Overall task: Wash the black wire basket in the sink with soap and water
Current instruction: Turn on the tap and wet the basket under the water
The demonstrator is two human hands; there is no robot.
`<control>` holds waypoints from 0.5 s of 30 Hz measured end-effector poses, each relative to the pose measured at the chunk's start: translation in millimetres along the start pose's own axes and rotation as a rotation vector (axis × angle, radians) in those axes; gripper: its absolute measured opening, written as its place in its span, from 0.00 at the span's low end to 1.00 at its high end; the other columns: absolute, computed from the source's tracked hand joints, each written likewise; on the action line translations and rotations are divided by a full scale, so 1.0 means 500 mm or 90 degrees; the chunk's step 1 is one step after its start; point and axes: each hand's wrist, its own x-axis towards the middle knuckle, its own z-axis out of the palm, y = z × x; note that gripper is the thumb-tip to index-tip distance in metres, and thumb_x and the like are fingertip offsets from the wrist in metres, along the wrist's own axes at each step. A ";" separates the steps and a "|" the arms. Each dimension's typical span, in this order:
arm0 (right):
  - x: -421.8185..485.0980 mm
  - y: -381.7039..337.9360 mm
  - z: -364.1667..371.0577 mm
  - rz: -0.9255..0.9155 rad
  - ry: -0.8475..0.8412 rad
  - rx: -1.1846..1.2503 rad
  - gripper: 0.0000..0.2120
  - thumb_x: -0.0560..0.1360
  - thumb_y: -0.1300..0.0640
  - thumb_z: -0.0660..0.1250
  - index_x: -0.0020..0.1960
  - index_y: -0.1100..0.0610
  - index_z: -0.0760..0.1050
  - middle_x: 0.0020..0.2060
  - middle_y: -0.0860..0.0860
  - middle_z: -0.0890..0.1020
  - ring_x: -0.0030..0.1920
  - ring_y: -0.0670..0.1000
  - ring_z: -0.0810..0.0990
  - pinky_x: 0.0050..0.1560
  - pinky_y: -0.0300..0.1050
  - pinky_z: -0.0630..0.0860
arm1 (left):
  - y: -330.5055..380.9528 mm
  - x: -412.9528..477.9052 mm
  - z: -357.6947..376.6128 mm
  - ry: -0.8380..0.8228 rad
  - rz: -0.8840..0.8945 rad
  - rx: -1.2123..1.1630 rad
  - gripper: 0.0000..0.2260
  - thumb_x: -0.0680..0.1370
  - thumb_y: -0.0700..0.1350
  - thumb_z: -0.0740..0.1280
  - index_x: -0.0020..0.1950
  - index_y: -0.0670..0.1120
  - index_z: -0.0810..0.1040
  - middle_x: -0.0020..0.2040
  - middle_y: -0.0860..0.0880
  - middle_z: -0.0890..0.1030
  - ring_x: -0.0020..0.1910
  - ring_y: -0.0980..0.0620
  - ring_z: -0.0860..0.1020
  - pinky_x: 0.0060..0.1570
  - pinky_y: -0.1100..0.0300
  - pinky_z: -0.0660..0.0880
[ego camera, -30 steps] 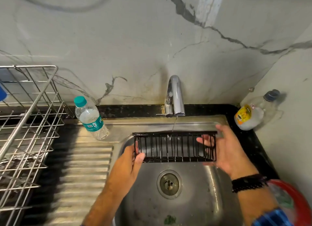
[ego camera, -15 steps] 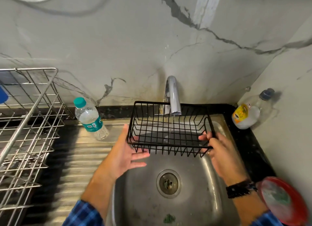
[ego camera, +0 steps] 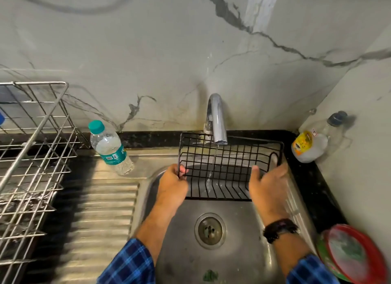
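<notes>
Standing at a stainless steel sink (ego camera: 239, 260), a person holds a black wire basket (ego camera: 230, 169) directly beneath the curved chrome tap (ego camera: 218, 118), above the basin, with its open side facing up toward them. The basket is a shallow rectangular cage of thin, glossy black rods with rounded corners. A thin stream of water (ego camera: 214, 163) falls from the tap's spout through the bars.

The left hand (ego camera: 172, 185), below and left of the tap, has its fingers curled tight round the wire at the basket's left end. The right hand (ego camera: 267, 186), below and right of the tap, clasps the right end, with the thumb up inside the basket and the fingers round the outside. Motion blur softens those fingers. A dark beaded bracelet (ego camera: 280, 229) circles the right wrist. Blue checked sleeves (ego camera: 131, 264) are cut off by the lower edge of the view.

Straight below the tap, a round metal drain (ego camera: 210, 230) sits in the dull, scuffed basin. Left of the tap, a clear plastic water bottle (ego camera: 110, 148) with a teal cap and label stands at the back of the ridged steel draining board (ego camera: 101, 209). Further left is a silver wire dish rack (ego camera: 31, 156), only partly in view. Right of the tap, a clear bottle with a yellow label (ego camera: 309, 146) and a dark cap leans in the corner on the black stone counter. Lower right of the tap, a red-rimmed round dish (ego camera: 355, 256) is blurred and cropped. Behind the tap rises a pale marble wall (ego camera: 148, 61) with grey veins.
</notes>
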 end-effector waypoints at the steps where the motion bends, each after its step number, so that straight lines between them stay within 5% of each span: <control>1: -0.003 -0.011 0.012 -0.036 0.036 -0.083 0.40 0.79 0.43 0.59 0.80 0.61 0.44 0.78 0.67 0.55 0.77 0.68 0.56 0.73 0.67 0.61 | -0.004 -0.003 0.010 -0.002 -0.015 -0.011 0.17 0.66 0.39 0.60 0.39 0.62 0.76 0.49 0.50 0.83 0.55 0.48 0.81 0.52 0.38 0.80; 3: -0.024 -0.048 0.039 -0.160 0.057 -0.228 0.42 0.80 0.41 0.52 0.80 0.63 0.37 0.79 0.66 0.40 0.78 0.66 0.39 0.75 0.65 0.41 | -0.002 -0.019 0.041 -0.020 -0.039 -0.050 0.15 0.68 0.37 0.63 0.41 0.60 0.77 0.50 0.50 0.84 0.53 0.50 0.82 0.52 0.41 0.81; 6: -0.061 -0.089 0.105 -0.275 -0.154 -0.263 0.39 0.83 0.42 0.51 0.80 0.61 0.34 0.77 0.62 0.31 0.78 0.61 0.34 0.78 0.61 0.40 | 0.001 -0.047 0.086 -0.049 -0.026 -0.053 0.03 0.78 0.43 0.67 0.49 0.51 0.78 0.45 0.48 0.86 0.42 0.51 0.83 0.42 0.51 0.81; 8: -0.061 -0.100 0.118 -0.255 -0.229 -0.180 0.32 0.83 0.45 0.55 0.81 0.57 0.49 0.80 0.61 0.43 0.80 0.62 0.45 0.78 0.61 0.56 | 0.000 -0.053 0.091 -0.040 0.001 -0.003 0.05 0.78 0.49 0.67 0.49 0.49 0.78 0.43 0.48 0.85 0.43 0.49 0.83 0.45 0.49 0.82; 9: -0.056 -0.099 0.114 -0.273 -0.177 -0.134 0.23 0.83 0.47 0.56 0.76 0.52 0.64 0.79 0.59 0.59 0.77 0.60 0.61 0.72 0.59 0.69 | 0.001 -0.055 0.085 -0.042 0.004 0.012 0.03 0.77 0.45 0.66 0.49 0.50 0.77 0.43 0.49 0.85 0.44 0.48 0.83 0.48 0.46 0.81; 11: -0.042 -0.091 0.098 -0.308 -0.076 -0.068 0.08 0.81 0.48 0.59 0.55 0.46 0.77 0.55 0.47 0.81 0.53 0.49 0.82 0.50 0.49 0.82 | -0.014 -0.048 0.067 -0.045 -0.014 0.046 0.09 0.74 0.41 0.63 0.48 0.54 0.76 0.45 0.49 0.84 0.45 0.47 0.82 0.51 0.42 0.81; 13: -0.017 -0.090 0.090 -0.209 -0.230 0.104 0.05 0.81 0.51 0.62 0.51 0.45 0.78 0.46 0.46 0.84 0.44 0.45 0.83 0.45 0.43 0.82 | -0.033 -0.044 0.047 -0.059 -0.035 0.046 0.12 0.71 0.42 0.61 0.42 0.60 0.74 0.46 0.49 0.83 0.45 0.47 0.80 0.52 0.38 0.80; 15: 0.011 -0.093 0.085 -0.043 -0.517 0.318 0.08 0.82 0.56 0.63 0.60 0.53 0.78 0.52 0.53 0.85 0.49 0.49 0.86 0.51 0.45 0.83 | -0.046 -0.053 0.038 -0.077 -0.037 0.037 0.13 0.68 0.41 0.60 0.38 0.61 0.74 0.44 0.47 0.81 0.43 0.49 0.77 0.54 0.35 0.78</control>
